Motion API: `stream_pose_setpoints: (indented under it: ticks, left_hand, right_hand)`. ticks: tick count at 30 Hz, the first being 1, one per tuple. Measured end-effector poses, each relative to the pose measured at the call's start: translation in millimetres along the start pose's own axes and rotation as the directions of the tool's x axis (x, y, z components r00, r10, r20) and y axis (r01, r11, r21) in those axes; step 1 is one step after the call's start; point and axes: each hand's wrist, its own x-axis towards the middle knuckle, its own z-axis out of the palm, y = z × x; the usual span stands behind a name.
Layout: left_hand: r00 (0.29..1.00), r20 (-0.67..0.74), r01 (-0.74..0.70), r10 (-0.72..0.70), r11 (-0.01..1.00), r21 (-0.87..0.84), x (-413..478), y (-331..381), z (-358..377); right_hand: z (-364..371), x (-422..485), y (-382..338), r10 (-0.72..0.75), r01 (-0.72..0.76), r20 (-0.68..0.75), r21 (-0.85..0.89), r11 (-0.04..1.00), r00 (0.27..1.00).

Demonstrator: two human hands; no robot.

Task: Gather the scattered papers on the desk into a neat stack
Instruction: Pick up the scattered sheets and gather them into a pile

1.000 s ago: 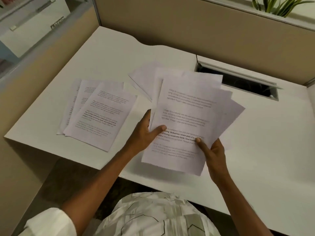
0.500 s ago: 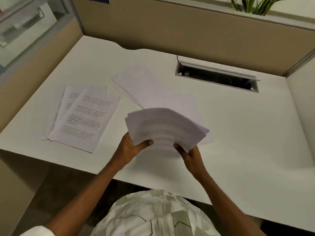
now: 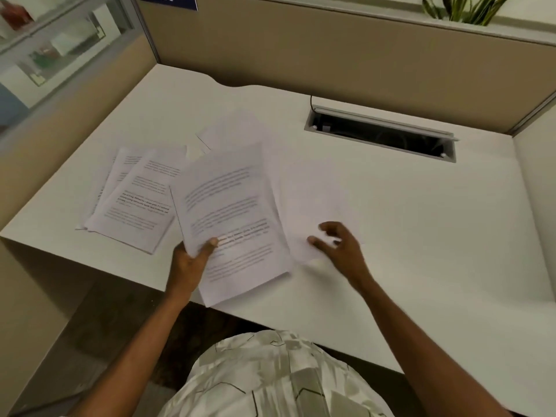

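Note:
My left hand (image 3: 189, 263) grips the lower left corner of a bundle of printed sheets (image 3: 231, 218), held over the front of the white desk (image 3: 436, 236). To its right, my right hand (image 3: 340, 245) hovers with fingers spread on a blank white sheet (image 3: 313, 203) lying flat. A fanned group of printed pages (image 3: 135, 200) rests at the desk's left. Further back, pale sheets (image 3: 234, 130) lie partly under the held bundle.
A recessed cable tray (image 3: 382, 136) with an open lid sits at the back right of the desk. Beige partition walls (image 3: 331, 55) enclose the back and sides. A plant (image 3: 469, 9) stands above the partition.
The bundle, held bent in both hands half a second ago, is now in my left hand alone and shifted left. My right hand has let go and moved right onto a blank sheet.

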Motion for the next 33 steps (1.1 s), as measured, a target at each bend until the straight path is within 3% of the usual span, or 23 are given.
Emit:
stream_pose_setpoints:
  ticks: [3, 5, 10, 12, 16, 19, 24, 27, 29, 33]
  left_hand:
    - [0.992, -0.062, 0.109, -0.108, 0.994, 0.016, 2.2, -14.7, -16.1]
    - [0.984, -0.078, 0.164, -0.162, 0.986, 0.028, 2.1, -28.2, -22.6]
    - [0.959, -0.085, 0.274, -0.269, 0.961, 0.047, 1.6, -52.5, -26.9]
    - [0.951, -0.063, 0.306, -0.302, 0.950, 0.060, 1.5, -58.4, -26.1]
    - [0.945, -0.062, 0.324, -0.320, 0.944, 0.067, 1.3, -61.8, -22.8]
    - [0.944, -0.059, 0.328, -0.325, 0.942, 0.067, 1.2, -61.5, -21.8]
    - [0.942, -0.046, 0.335, -0.334, 0.942, 0.029, 1.0, -60.1, -15.4]
    - [0.941, 0.009, 0.338, -0.338, 0.941, -0.004, 1.1, -58.5, -2.0]
    - [0.938, 0.063, 0.344, -0.342, 0.939, -0.026, 1.9, -57.9, 11.3]
    - [0.923, 0.162, 0.361, -0.348, 0.931, -0.061, 6.3, -58.8, 43.2]
  right_hand:
    - [-32.5, 19.2, 25.2, 0.128, -0.191, -0.271, -0.221, 0.956, 0.954]
    - [-41.2, 26.2, 34.3, 0.211, -0.309, -0.300, -0.327, 0.893, 0.930]
    - [-24.0, 27.6, 25.0, 0.229, -0.342, -0.263, -0.562, 0.754, 0.937]
    - [-17.2, 31.4, 20.2, 0.267, -0.369, -0.259, -0.555, 0.746, 0.928]
    - [-17.3, 43.0, 15.5, 0.439, -0.503, -0.247, -0.375, 0.779, 0.864]
    - [-25.0, 42.9, 21.1, 0.455, -0.505, -0.228, -0.269, 0.820, 0.860]
    - [-42.4, 21.7, 19.9, 0.302, -0.255, -0.389, 0.168, 0.952, 0.870]
    - [-56.0, -2.4, 4.9, 0.017, 0.059, -0.546, 0.122, 0.991, 0.838]
    - [-63.0, -23.1, -10.5, -0.210, 0.275, -0.574, 0.027, 0.961, 0.791]
    - [-51.4, -64.7, -19.0, -0.607, 0.575, -0.366, -0.207, 0.792, 0.705]
